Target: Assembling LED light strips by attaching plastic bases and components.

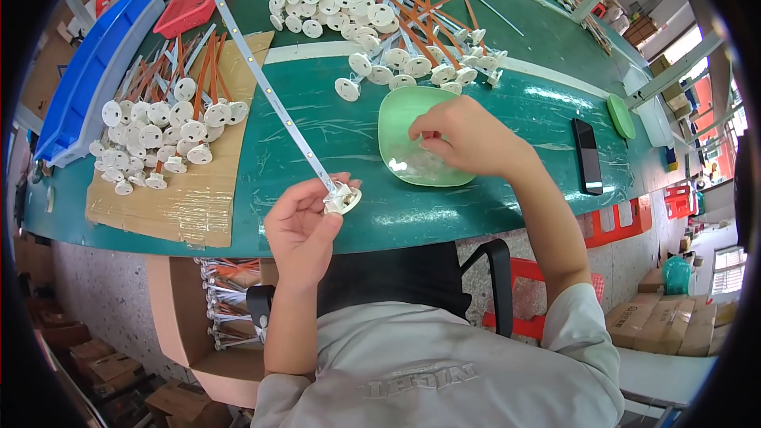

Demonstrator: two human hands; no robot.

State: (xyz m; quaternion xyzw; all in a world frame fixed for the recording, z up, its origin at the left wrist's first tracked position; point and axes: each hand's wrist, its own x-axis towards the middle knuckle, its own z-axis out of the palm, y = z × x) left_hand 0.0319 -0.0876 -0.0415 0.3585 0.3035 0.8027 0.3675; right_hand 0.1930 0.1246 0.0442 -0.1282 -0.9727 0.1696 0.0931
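My left hand is closed around the white round base of an LED strip light. The long strip slants up and away to the left, dotted with small yellow LEDs, and the base's inner side faces up. My right hand is over a light green plastic dish, its fingers curled and pinched together low inside it. Whatever lies between those fingertips is hidden. Small pale bits, too fine to name, seem to lie on the dish's bottom.
Heaps of similar white-based strips lie on cardboard at left and across the far table. A blue tray and a red basket stand at far left. A phone rests on the right. Below the table edge is an open carton of strips.
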